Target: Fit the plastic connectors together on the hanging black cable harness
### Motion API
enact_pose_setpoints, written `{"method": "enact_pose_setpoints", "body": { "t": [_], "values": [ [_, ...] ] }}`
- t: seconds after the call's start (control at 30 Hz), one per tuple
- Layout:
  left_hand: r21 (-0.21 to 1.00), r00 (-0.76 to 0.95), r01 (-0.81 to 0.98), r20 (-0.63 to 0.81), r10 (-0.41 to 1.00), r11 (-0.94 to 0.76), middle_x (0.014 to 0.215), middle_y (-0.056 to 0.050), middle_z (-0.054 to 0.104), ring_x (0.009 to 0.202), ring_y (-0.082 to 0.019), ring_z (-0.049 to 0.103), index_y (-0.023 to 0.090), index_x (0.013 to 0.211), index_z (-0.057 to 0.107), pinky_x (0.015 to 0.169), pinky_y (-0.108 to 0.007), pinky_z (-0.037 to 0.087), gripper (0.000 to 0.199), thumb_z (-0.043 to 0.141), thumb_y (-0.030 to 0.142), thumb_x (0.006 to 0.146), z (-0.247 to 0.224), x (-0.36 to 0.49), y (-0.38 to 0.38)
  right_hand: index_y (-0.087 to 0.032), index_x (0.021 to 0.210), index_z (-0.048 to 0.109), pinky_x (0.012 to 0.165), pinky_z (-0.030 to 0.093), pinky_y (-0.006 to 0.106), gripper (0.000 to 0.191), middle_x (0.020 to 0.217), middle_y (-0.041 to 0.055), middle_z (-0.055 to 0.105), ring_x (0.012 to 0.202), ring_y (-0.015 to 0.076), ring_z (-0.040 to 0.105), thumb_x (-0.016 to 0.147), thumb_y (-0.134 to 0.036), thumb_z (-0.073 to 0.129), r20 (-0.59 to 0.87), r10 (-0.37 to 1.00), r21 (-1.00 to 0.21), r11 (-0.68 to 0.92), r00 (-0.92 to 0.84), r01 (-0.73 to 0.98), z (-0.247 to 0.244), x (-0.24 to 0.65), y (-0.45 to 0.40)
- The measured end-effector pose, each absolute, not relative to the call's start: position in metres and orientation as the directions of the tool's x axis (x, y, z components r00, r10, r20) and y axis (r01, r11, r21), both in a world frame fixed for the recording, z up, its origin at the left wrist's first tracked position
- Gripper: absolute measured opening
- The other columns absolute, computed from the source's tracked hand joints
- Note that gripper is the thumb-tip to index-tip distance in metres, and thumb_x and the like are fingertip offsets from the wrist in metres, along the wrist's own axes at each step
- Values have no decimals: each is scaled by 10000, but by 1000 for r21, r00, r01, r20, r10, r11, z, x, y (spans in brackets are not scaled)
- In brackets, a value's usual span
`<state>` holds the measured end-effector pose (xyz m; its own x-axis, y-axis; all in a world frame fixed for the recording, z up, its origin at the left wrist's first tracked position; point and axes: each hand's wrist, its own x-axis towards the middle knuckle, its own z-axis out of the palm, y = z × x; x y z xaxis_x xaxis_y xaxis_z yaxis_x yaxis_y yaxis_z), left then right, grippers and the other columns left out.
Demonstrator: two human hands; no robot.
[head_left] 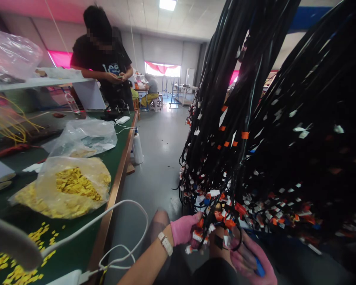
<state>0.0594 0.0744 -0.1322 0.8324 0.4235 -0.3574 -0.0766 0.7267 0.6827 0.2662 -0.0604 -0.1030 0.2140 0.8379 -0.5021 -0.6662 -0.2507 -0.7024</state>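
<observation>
My left hand [184, 229], in a pink glove, is closed around the lower ends of a bunch of black cables. White and orange connectors [200, 236] hang just beside its fingers. My right hand [253, 259], also gloved in pink and smeared by motion, is curled low on the right side of the same bunch. A blue object [259, 267] shows in its grip, but too little of it is visible to tell the kind. Thick hanging wire harnesses [237, 87] with white and orange tags rise above both hands.
To the left, a green-topped workbench [121, 158] bears an open plastic bag of yellow pieces [77, 184], loose yellow pieces [26, 253] and a white cable [124, 202]. A co-worker [103, 55] stands behind it. A wrapped roll [138, 148] stands beside the bench.
</observation>
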Motion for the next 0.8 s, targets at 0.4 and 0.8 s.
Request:
{"method": "enact_pose_setpoints", "body": {
  "t": [0.4,0.8],
  "values": [
    [608,859,-49,-380,344,793,612,-64,558,550,-177,535,160,508,496,565,-314,417,560,450,652,770,-131,51,95,-268,829,702,534,586,310,432,683,19,754,555,203,698,443,-190,880,-572,793,-611,-245,207,-752,-113,270,-57],
    [654,715,-143,-451,535,742,677,-36,602,558,-158,561,142,773,578,564,-287,426,386,584,527,750,-139,54,104,-263,814,661,616,577,353,302,708,35,730,659,206,688,570,-306,834,-463,886,-637,-306,34,-707,-107,261,-46]
  ]
}}
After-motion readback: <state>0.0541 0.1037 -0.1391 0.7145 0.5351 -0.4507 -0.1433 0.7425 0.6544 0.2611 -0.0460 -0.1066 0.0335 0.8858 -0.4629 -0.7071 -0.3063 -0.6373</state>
